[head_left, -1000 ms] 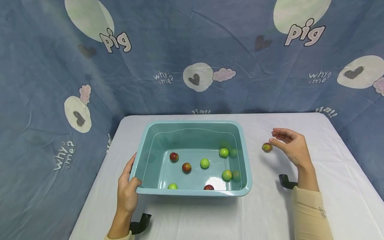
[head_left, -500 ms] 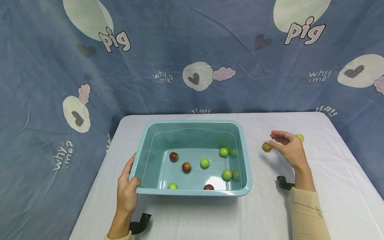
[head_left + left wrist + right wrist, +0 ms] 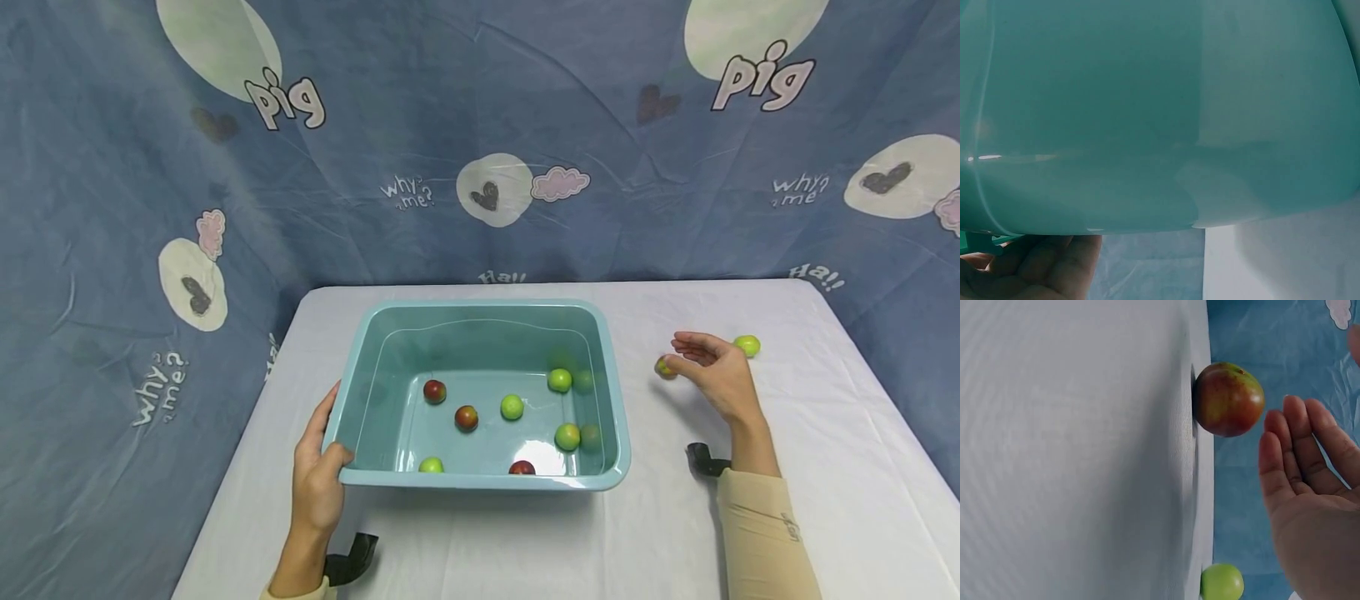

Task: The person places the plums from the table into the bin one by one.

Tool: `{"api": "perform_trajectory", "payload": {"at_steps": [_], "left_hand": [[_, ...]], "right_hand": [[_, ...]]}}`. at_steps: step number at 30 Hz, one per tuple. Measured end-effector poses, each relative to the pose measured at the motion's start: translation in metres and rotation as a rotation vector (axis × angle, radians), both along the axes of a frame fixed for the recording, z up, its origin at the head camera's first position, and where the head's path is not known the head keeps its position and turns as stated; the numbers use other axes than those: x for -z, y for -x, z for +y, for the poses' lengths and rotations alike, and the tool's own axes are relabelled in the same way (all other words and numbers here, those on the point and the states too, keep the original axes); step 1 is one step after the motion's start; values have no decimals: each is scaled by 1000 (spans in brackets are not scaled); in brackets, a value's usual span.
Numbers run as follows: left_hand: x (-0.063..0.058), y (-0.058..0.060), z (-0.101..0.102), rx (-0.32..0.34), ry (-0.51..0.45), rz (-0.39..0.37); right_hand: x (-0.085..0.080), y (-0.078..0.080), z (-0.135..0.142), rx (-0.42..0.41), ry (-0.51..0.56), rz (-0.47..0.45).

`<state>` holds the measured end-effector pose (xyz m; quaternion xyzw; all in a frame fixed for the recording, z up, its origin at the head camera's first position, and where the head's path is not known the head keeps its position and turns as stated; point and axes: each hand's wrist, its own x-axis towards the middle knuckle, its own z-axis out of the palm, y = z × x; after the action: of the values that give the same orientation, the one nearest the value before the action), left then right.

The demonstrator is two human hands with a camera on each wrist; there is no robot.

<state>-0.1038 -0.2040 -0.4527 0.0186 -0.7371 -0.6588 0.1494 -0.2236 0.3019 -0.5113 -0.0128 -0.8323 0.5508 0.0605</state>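
My left hand grips the left side of a teal plastic basin, thumb over the rim. In the left wrist view the basin's wall fills most of the picture, with curled fingers under its edge. To the right of the basin, my right hand hovers over a small round red-and-green fruit, partly covering it in the head view. The right wrist view shows that fruit resting on the table, the bent fingers beside it with a gap. A green fruit lies just behind this hand.
Inside the basin lie several small fruits, some red, some green. A white cloth covers the table. Blue printed fabric hangs behind it. Black curved pieces sit at both wrists.
My right hand has moved slightly left and towards me, covering more of the red-and-green fruit and uncovering the green one behind it. The left hand and basin stay put.
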Motion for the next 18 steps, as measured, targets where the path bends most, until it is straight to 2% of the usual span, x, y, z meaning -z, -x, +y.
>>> {"api": "perform_trajectory", "payload": {"at_steps": [5,13,18], "left_hand": [[0,0,0,3,9,3],[0,0,1,-1,3,-1],[-1,0,0,-1,11,2]], "right_hand": [[3,0,0,11,-19,-15],[8,1,0,33,-132,-44],[13,2,-1,36,-160,-46]]}}
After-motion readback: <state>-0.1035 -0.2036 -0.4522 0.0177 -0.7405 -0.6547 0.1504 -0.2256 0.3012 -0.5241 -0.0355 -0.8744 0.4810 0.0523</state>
